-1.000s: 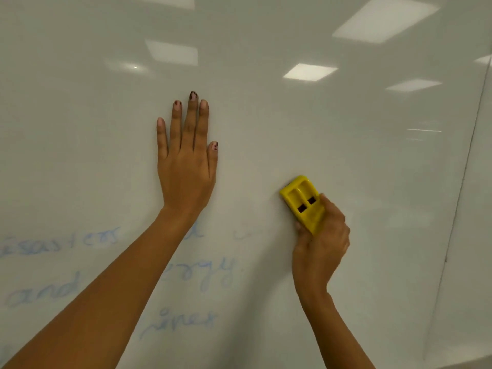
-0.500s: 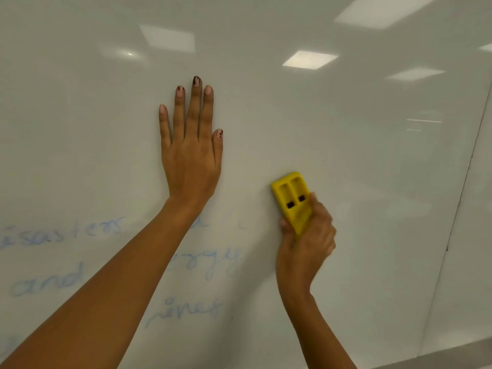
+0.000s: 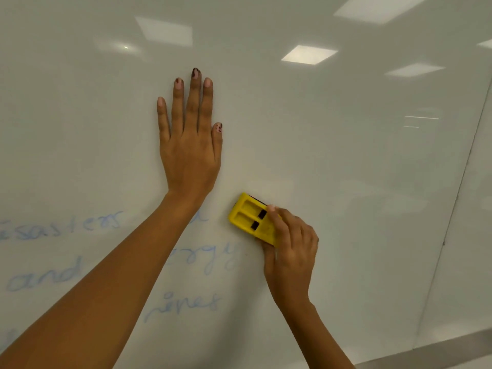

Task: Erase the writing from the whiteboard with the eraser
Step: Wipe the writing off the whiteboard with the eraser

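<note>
Right hand grips yellow eraser on its lower-right end, fingers curled over the back, thumb under; eraser flat against whiteboard, tilted, sticking out up-left of the fingers, just right of the left wrist. Left hand flat on board, fingers straight. Faint blue writing sits below the eraser

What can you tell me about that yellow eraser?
The yellow eraser is a rectangular block, plastic by its look, with two long recesses in its back and two dark slots. A dark strip, likely the pad, shows along its upper edge. It lies tilted against the whiteboard, just above blue writing; the right hand grips its lower end.
</note>
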